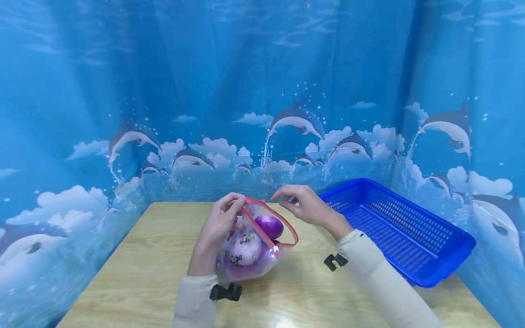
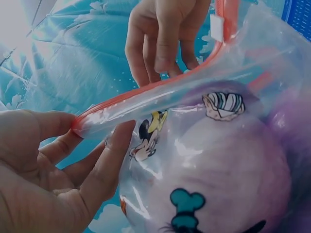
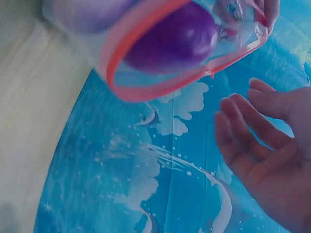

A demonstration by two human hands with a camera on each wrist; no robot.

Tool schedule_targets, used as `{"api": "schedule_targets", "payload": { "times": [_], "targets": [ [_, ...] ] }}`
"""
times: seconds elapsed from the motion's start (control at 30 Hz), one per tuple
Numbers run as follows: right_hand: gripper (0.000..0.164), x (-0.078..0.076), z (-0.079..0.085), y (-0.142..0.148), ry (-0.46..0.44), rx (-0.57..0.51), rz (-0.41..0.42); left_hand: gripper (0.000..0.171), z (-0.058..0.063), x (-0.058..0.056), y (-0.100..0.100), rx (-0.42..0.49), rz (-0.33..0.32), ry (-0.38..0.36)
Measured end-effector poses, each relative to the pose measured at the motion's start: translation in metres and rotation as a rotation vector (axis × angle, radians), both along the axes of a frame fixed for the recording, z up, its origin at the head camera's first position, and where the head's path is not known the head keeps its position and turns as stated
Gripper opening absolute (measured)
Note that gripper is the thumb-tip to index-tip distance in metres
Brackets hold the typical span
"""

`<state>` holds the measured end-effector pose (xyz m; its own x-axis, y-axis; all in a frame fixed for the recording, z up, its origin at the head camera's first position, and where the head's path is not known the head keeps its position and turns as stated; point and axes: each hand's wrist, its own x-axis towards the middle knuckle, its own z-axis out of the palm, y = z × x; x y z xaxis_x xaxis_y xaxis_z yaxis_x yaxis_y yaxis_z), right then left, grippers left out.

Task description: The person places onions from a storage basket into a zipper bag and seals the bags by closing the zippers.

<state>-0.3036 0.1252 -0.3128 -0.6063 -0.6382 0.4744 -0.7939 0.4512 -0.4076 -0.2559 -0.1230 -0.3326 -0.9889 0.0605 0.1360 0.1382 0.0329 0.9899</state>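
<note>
A clear plastic zip bag (image 1: 258,230) with red edging and cartoon prints stands over the table, its mouth gaping. Inside sit a shiny purple ball (image 1: 269,226) and a paler ball (image 2: 233,165), with more purple shapes partly hidden beneath. My left hand (image 1: 221,218) pinches the far left corner of the red edge between thumb and forefinger. Just beyond the mouth, my right hand (image 1: 305,205) hovers with loosely bent fingers and nothing in them. In the left wrist view, a white slider (image 2: 217,27) shows on the red edging.
A blue plastic basket (image 1: 447,269) with mesh sides stands to the right, beside my right forearm. Under everything is a light wooden table (image 1: 147,259). A blue dolphin-print curtain (image 1: 229,91) hangs behind and at both sides.
</note>
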Motion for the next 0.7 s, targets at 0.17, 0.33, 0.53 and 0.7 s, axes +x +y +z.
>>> {"api": "schedule_targets", "payload": {
  "times": [0.17,0.33,0.53,0.7],
  "targets": [
    [0.034,-0.004,0.004,0.001,-0.037,0.11,0.03,0.026,0.001,0.002,0.001,-0.025,-0.026,0.008],
    [0.036,-0.007,0.005,-0.004,-0.026,0.164,0.059,0.025,0.004,0.003,0.0,-0.024,-0.065,0.014],
    [0.024,-0.008,0.003,-0.009,-0.072,0.127,0.081,0.023,0.012,0.002,-0.003,-0.016,-0.114,0.034],
    [0.007,-0.007,0.005,-0.011,0.005,0.058,0.063,0.026,0.019,0.0,-0.005,-0.036,-0.11,0.049]
  ]
}}
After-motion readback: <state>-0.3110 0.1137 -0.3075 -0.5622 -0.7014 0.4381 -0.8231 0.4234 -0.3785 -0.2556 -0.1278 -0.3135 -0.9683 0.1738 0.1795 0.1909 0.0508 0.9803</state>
